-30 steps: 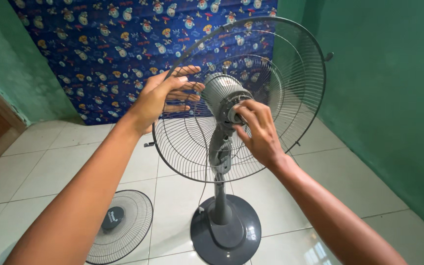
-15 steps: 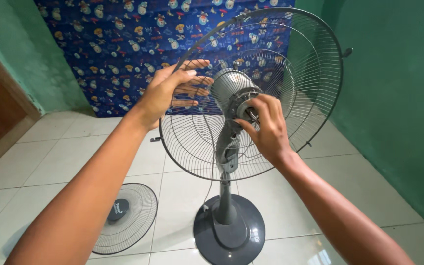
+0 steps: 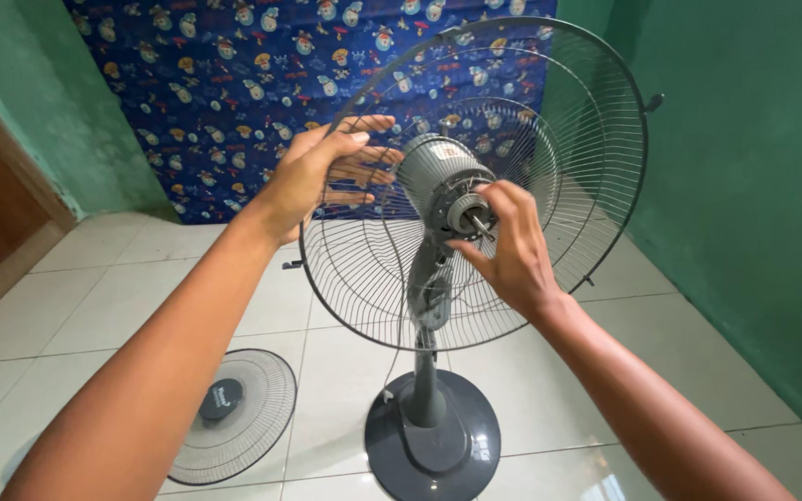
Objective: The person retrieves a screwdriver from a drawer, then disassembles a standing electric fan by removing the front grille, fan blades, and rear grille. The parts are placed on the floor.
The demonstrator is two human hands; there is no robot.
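My left hand [image 3: 313, 181]: bare, no ring, no glove, nails short. My right hand [image 3: 510, 249]: bare likewise. Both my forearms: uncovered to the frame edge, no sleeve, watch or band.

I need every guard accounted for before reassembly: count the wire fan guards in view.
2. The rear guard is mounted on the stand fan behind the motor, with the left hand at its rim. The front guard lies flat on the tiled floor, lower left.

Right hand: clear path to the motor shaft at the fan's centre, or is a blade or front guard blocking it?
Probably yes. The right hand is already at the motor shaft, fingertips around it. No blade is mounted, and the front guard lies on the floor. Only the rear guard remains, behind the shaft.
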